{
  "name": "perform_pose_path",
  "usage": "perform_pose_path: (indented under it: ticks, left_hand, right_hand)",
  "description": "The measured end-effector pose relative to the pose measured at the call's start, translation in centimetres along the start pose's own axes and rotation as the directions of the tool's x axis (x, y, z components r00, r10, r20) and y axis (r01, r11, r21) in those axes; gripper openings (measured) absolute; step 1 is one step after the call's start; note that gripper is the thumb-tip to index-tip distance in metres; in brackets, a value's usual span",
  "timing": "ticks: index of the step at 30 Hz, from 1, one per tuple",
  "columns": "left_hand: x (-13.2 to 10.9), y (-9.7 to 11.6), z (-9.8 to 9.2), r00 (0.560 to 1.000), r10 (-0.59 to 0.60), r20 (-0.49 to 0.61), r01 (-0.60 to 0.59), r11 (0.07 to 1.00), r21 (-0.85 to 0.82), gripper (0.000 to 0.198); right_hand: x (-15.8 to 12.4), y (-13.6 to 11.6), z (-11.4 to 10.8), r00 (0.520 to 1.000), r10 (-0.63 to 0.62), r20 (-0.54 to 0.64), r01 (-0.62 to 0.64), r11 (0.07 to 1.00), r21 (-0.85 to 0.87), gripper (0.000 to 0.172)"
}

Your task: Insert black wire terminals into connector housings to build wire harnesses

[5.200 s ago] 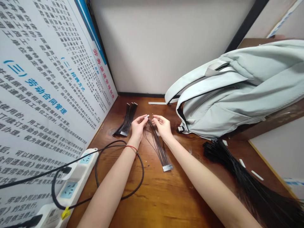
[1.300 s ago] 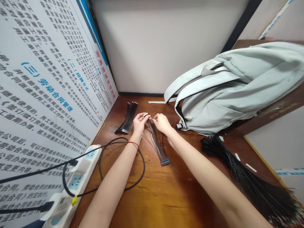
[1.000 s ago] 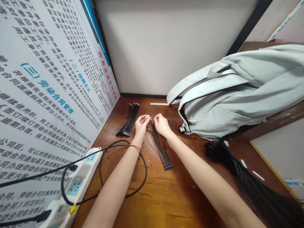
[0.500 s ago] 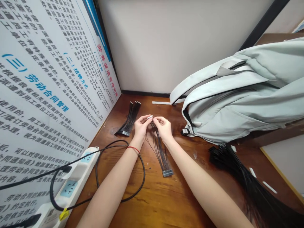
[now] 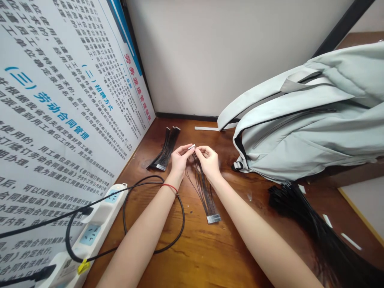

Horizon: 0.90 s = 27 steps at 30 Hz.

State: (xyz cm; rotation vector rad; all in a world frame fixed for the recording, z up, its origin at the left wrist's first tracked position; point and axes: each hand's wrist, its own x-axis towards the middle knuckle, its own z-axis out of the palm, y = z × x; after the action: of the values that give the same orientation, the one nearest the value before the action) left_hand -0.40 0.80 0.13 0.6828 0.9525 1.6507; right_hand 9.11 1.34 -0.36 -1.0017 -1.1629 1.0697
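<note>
Between my fingertips is the small white connector (image 5: 192, 147) at the far end of a wire harness (image 5: 204, 190). My left hand (image 5: 180, 159) pinches this connector from the left. My right hand (image 5: 207, 160) is closed at the thin dark wires where they meet it; the fingers partly hide the exact grip. From there the wires fan toward me, down to a wide pale connector (image 5: 213, 219) lying on the wooden table (image 5: 186, 264). Left of my hands rests a bundle of similar harnesses (image 5: 166, 148), with several connector ends showing.
A pale grey-green backpack (image 5: 294, 124) stands at the right, its strap over a white strip (image 5: 207, 129). A large bundle of black wires (image 5: 312, 224) lies at front right. A white power strip (image 5: 99, 224) and looped black cable (image 5: 183, 224) sit left, beside the printed board (image 5: 60, 100).
The view has shifted slightly, so everything sits a little further right. Both hands stay at the white connector, with only small finger movements.
</note>
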Motion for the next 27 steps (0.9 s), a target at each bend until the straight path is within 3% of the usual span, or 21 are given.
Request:
perform_pose_path:
  ticks: [18,27]
  left_hand:
    - [0.04,-0.10,-0.07,1.000,0.026,0.011,-0.026,0.999,0.028,0.027]
    - [-0.28,0.22,0.20,0.999,0.027,0.017,-0.028,0.998,0.060,0.025]
  right_hand:
    - [0.07,0.19,0.00,1.000,-0.014,-0.007,0.014,0.999,-0.031,0.015]
    - [-0.32,-0.44,-0.06,0.997,-0.046,-0.060,0.037,0.990,-0.136,0.012]
